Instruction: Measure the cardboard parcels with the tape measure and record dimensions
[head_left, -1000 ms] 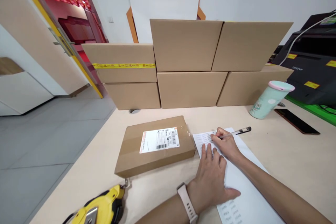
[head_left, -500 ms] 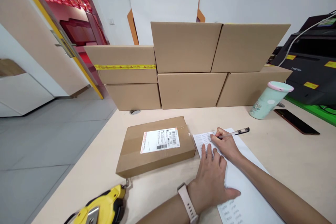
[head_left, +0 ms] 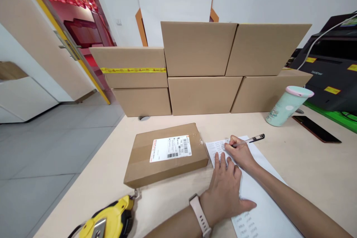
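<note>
My right hand point(head_left: 240, 153) is closed around a pen point(head_left: 252, 139), its tip hidden by the fingers over the upper part of a white sheet of paper point(head_left: 260, 193). Rows of small writing cover the sheet's upper left and lower left; I cannot read them. Flat on the paper rests my left hand point(head_left: 224, 187), fingers spread and thumb out to the right, with a pale pink watch band on that wrist. Just left of the paper lies a flat cardboard box point(head_left: 167, 174) bearing a white shipping label point(head_left: 170, 148).
A yellow tape measure point(head_left: 110, 217) lies at the table's front left. Several cardboard boxes point(head_left: 205, 96) are stacked along the back. To the right are a mint-green cup point(head_left: 287, 108), a dark phone point(head_left: 316, 128) and a black printer point(head_left: 326, 63).
Almost nothing differs. Both hands keep their places on the paper, and the view has shifted very slightly.
</note>
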Available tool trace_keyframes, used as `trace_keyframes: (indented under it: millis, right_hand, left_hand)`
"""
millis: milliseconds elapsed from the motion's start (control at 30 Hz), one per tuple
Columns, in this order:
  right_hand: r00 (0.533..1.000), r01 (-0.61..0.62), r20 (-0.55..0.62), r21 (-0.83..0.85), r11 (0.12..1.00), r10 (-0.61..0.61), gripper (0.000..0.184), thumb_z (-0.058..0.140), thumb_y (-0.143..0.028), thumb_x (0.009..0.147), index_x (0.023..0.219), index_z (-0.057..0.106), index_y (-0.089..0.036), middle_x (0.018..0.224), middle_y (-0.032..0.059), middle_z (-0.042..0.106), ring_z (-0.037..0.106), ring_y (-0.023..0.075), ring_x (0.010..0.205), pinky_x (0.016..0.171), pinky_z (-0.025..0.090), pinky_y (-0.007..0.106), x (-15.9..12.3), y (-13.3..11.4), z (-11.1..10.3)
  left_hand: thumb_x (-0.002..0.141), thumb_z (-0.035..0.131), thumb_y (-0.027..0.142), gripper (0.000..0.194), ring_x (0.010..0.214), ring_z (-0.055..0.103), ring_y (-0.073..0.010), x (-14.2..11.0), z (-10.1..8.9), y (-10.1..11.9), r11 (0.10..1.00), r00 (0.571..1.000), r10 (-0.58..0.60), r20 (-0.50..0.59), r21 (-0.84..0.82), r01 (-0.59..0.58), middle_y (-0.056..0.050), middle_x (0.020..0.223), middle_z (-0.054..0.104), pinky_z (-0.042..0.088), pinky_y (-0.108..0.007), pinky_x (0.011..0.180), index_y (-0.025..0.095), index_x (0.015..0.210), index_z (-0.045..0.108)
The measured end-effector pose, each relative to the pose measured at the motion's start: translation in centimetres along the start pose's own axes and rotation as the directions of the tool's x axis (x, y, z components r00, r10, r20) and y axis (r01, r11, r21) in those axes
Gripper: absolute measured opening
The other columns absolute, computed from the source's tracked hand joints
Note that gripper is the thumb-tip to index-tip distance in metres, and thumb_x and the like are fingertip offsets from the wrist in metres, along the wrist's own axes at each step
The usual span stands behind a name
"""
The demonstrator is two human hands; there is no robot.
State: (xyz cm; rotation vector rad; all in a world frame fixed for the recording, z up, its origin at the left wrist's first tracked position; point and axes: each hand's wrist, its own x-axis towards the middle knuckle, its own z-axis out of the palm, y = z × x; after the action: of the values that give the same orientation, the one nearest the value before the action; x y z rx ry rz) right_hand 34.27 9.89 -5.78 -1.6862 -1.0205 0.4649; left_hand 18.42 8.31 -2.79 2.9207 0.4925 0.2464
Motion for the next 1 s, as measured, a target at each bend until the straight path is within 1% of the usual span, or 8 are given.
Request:
trace_keyframes:
  millis: [167,333,400,500,700,800,1000]
  right_hand:
    - [1.000,0.003,-0.012,-0.001,1.000,-0.003,0.028,0.057,-0.030,0.068,0.058,0.032,-0.025,0.053,-0.0077,0.031,0.029,0.0109,0.051,0.046,0.025,0.025,0.01,-0.03,-0.02]
    - [1.000,0.005,-0.006,-0.015,1.000,-0.005,0.028,0.057,-0.027,0.068,0.057,0.032,-0.025,0.052,-0.0078,0.030,0.027,0.0103,0.051,0.046,0.023,0.024,-0.02,-0.40,-0.11]
    - [1.000,0.005,-0.009,-0.019,1.000,-0.005,0.028,0.058,-0.028,0.069,0.056,0.032,-0.024,0.052,-0.0075,0.031,0.028,0.0103,0.051,0.046,0.023,0.024,-0.03,-0.47,-0.12]
    - [1.000,0.005,-0.014,-0.023,1.000,-0.005,0.029,0.058,-0.029,0.068,0.056,0.033,-0.024,0.052,-0.0073,0.031,0.028,0.0104,0.051,0.045,0.024,0.024,0.03,-0.43,-0.12]
    - [0.999,0.015,-0.039,-0.029,0.999,-0.016,0.028,0.058,-0.029,0.068,0.055,0.033,-0.025,0.052,-0.0074,0.032,0.030,0.0107,0.051,0.047,0.026,0.025,0.21,-0.26,-0.18]
    - [0.999,0.018,-0.033,-0.032,0.999,-0.020,0.028,0.057,-0.027,0.067,0.055,0.033,-0.024,0.052,-0.0074,0.032,0.029,0.0107,0.051,0.047,0.025,0.025,0.19,-0.26,-0.19]
    - [0.999,0.017,-0.036,-0.042,0.999,-0.019,0.027,0.057,-0.025,0.066,0.055,0.033,-0.025,0.052,-0.0076,0.031,0.029,0.0105,0.051,0.047,0.025,0.025,0.25,-0.34,-0.23]
  left_hand:
    - [0.081,0.028,0.077,0.091,0.134,0.033,-0.0438,-0.08,0.05,0.05,1.000,1.000,0.011,0.010,-0.011,-0.011,-0.027,0.134,0.048,0.009,-0.059,0.116,0.000,0.125,0.050]
    - [0.080,0.031,0.076,0.089,0.134,0.034,-0.0429,-0.13,0.24,0.03,1.000,1.000,0.009,-0.023,0.014,-0.009,-0.025,0.134,0.049,0.008,-0.058,0.116,0.001,0.125,0.050]
    - [0.080,0.032,0.077,0.089,0.134,0.034,-0.0427,-0.08,0.18,0.00,1.000,1.000,0.007,-0.012,0.021,-0.006,-0.025,0.134,0.049,0.009,-0.058,0.116,0.002,0.125,0.051]
    - [0.080,0.029,0.078,0.091,0.133,0.035,-0.0430,-0.03,0.06,-0.03,1.000,1.000,0.005,0.006,0.025,-0.006,-0.025,0.133,0.050,0.009,-0.059,0.116,0.002,0.125,0.051]
    - [0.082,0.021,0.077,0.093,0.134,0.033,-0.0445,-0.13,0.19,0.02,1.000,1.000,0.007,-0.004,0.017,-0.007,-0.026,0.135,0.047,0.011,-0.060,0.115,0.000,0.126,0.050]
    - [0.082,0.022,0.077,0.093,0.134,0.034,-0.0440,-0.14,0.31,0.09,1.000,1.000,0.006,0.002,0.016,-0.006,-0.026,0.135,0.048,0.011,-0.059,0.115,0.001,0.126,0.050]
    - [0.081,0.024,0.077,0.092,0.135,0.031,-0.0446,-0.01,0.60,-0.10,1.000,1.000,0.010,-0.024,0.022,-0.009,-0.026,0.135,0.048,0.010,-0.060,0.115,0.001,0.125,0.050]
